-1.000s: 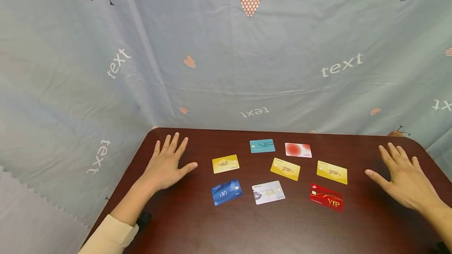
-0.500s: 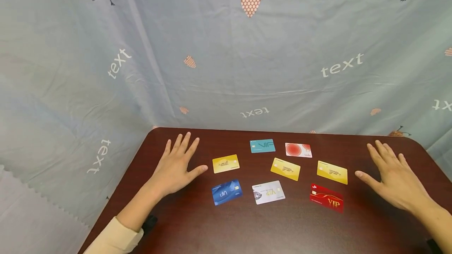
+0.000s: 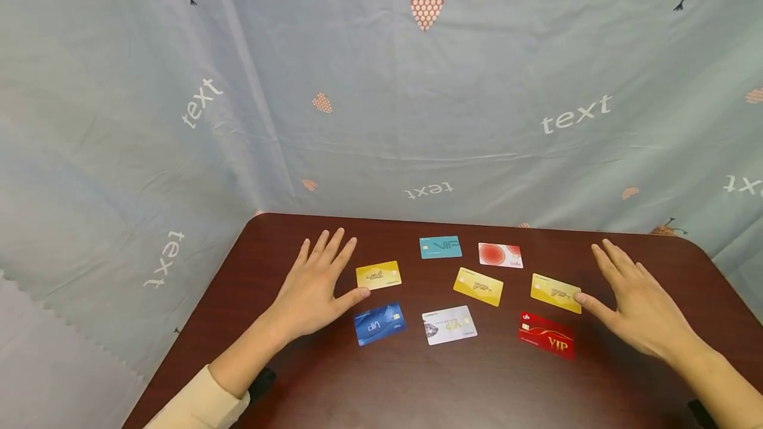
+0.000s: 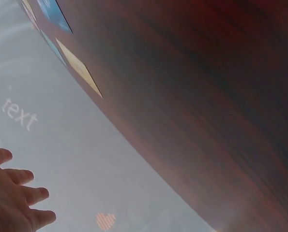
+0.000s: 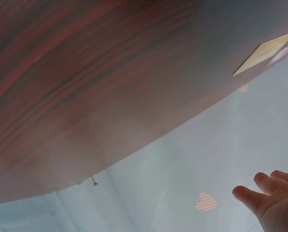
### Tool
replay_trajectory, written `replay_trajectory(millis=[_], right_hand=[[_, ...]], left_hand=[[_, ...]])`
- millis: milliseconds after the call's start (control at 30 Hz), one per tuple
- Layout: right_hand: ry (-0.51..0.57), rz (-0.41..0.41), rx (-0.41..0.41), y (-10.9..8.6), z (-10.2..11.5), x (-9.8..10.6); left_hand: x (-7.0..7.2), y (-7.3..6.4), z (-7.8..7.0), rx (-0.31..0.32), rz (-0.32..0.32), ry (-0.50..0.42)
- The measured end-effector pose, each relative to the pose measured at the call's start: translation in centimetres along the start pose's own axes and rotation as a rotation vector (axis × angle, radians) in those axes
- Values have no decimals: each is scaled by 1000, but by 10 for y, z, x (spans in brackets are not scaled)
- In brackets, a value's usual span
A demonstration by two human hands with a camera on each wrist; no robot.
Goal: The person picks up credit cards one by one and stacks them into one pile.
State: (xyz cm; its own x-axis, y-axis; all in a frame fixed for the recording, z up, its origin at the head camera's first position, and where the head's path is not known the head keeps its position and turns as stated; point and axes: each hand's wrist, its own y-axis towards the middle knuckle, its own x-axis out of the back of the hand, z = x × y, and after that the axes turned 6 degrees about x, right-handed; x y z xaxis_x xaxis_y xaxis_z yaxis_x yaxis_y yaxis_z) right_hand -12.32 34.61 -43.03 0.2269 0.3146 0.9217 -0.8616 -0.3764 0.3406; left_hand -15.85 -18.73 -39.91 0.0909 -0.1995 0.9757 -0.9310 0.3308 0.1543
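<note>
My left hand (image 3: 316, 283) is spread above the table's left side, its thumb tip overlapping the lower edge of the left yellow card (image 3: 379, 275) in the head view. Below that card lies a blue VIP card (image 3: 379, 324). On the other side, my right hand (image 3: 640, 306) has its fingers extended, with the thumb tip at the corner of the right yellow card (image 3: 556, 293). A red VIP card (image 3: 546, 335) lies just below. Between the hands are a middle yellow card (image 3: 478, 286) and a silver-white VIP card (image 3: 450, 325). Neither hand holds anything.
At the back of the dark brown table (image 3: 405, 389) lie a teal card (image 3: 440, 247) and a white card with red circles (image 3: 499, 255). A grey-blue printed curtain (image 3: 477, 85) hangs behind and to the left of the table.
Both hands have moved inward toward the cards, the left hand to the right and the right hand to the left. The cards lie in the same arrangement; the head view has shifted slightly.
</note>
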Motion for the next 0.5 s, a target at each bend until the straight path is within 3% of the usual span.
replay_trajectory(millis=[500], right_hand=[[69, 62, -35, 12, 33, -8]], left_hand=[[-11, -3, -31, 17, -66, -164]])
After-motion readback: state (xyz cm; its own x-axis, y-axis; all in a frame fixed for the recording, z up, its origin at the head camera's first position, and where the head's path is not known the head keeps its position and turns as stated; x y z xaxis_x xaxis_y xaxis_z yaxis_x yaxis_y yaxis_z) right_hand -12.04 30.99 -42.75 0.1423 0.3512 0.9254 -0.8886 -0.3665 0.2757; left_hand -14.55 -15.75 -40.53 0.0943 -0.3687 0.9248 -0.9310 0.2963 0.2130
